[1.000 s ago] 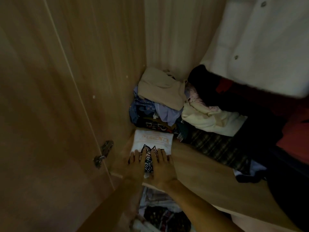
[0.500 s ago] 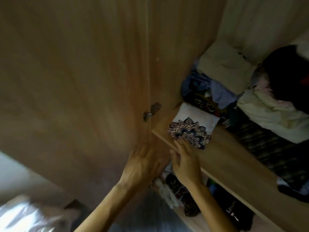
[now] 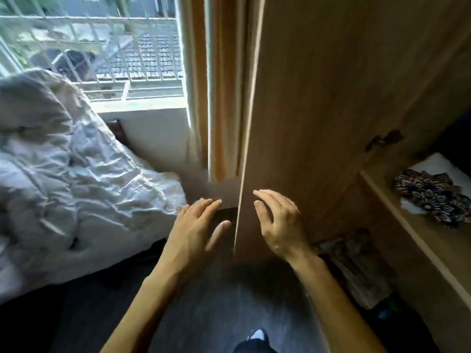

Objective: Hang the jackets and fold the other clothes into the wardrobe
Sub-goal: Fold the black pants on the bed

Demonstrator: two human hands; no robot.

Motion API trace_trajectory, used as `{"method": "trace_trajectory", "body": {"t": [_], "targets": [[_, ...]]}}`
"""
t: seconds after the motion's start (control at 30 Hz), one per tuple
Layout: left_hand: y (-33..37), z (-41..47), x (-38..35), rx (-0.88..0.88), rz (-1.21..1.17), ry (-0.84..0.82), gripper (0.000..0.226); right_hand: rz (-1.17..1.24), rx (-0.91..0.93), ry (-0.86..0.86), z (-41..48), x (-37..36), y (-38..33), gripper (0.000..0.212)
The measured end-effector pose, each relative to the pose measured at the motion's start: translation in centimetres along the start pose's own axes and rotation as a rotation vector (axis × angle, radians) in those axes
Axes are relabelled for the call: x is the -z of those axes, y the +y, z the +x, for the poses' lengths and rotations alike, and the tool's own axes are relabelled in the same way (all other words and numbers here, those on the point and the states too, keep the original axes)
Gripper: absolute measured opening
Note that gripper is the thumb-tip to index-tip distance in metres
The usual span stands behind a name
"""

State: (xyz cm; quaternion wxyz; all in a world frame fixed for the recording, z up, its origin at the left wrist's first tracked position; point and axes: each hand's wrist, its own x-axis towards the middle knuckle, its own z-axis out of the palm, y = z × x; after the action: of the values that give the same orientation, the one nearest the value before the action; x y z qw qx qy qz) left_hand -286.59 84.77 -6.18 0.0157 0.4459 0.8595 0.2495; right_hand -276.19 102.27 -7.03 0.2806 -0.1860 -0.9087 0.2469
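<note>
Both my hands hang empty in front of the open wardrobe door (image 3: pixel 318 103). My left hand (image 3: pixel 196 228) is to the left of the door's edge, fingers straight and spread. My right hand (image 3: pixel 277 222) is to the right of that edge, before the door's inner face, fingers relaxed. At the far right the folded white garment with a dark patterned print (image 3: pixel 430 197) lies on the wooden wardrobe shelf (image 3: pixel 397 207), well away from both hands.
A bed with a crumpled pale duvet (image 3: pixel 76 174) fills the left side. Behind it is a barred window (image 3: pixel 102 47) and a curtain (image 3: pixel 219 85). More clothes (image 3: pixel 354 266) lie on the lower shelf. The dark floor (image 3: pixel 216 309) is below me.
My view has swung left, from the wardrobe shelf toward the bed and window. Both hands left the folded garment on the shelf and drew back beside the door edge.
</note>
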Motion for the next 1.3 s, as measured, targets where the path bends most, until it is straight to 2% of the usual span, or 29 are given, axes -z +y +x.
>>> {"method": "trace_trajectory", "body": {"t": [0.17, 0.33, 0.5, 0.67, 0.77, 0.9, 1.0, 1.07, 1.2, 1.3], "targets": [[-9.3, -10.2, 6.8, 0.162, -0.023, 0.115, 0.066, 0.131, 0.124, -0.169, -2.8, -8.3, -11.5, 0.036], [-17.6, -23.0, 12.6, 0.456, -0.055, 0.331, 0.07, 0.17, 0.341, -0.438, -6.2, -17.3, -24.9, 0.038], [-22.4, -34.6, 17.7, 0.746, -0.047, 0.56, 0.064, 0.22, 0.602, -0.636, -8.6, -24.4, -37.7, 0.046], [-25.8, -44.2, 20.1, 1.027, 0.017, 0.746, 0.062, 0.312, 0.81, -0.817, -12.0, -30.6, -48.2, 0.039], [-27.9, -48.8, 21.2, 1.179, 0.041, 0.807, 0.064, 0.359, 0.946, -0.906, -14.5, -34.4, -53.8, 0.045], [-30.8, -54.3, 23.3, 1.377, 0.094, 0.872, 0.06, 0.414, 1.096, -1.035, -17.3, -39.7, -61.0, 0.038], [-33.4, -57.4, 25.1, 1.539, 0.116, 0.885, 0.054, 0.462, 1.212, -1.142, -19.1, -44.0, -66.5, 0.04], [-34.9, -59.2, 26.5, 1.642, 0.122, 0.901, 0.058, 0.489, 1.291, -1.224, -20.0, -46.4, -70.1, 0.04], [-36.2, -62.0, 31.8, 1.746, 0.214, 1.01, 0.073, 0.613, 1.396, -1.331, -21.3, -49.5, -78.6, 0.045], [-36.4, -64.4, 34.9, 1.864, 0.268, 1.061, 0.068, 0.736, 1.493, -1.381, -23.4, -51.0, -84.9, 0.045]]}}
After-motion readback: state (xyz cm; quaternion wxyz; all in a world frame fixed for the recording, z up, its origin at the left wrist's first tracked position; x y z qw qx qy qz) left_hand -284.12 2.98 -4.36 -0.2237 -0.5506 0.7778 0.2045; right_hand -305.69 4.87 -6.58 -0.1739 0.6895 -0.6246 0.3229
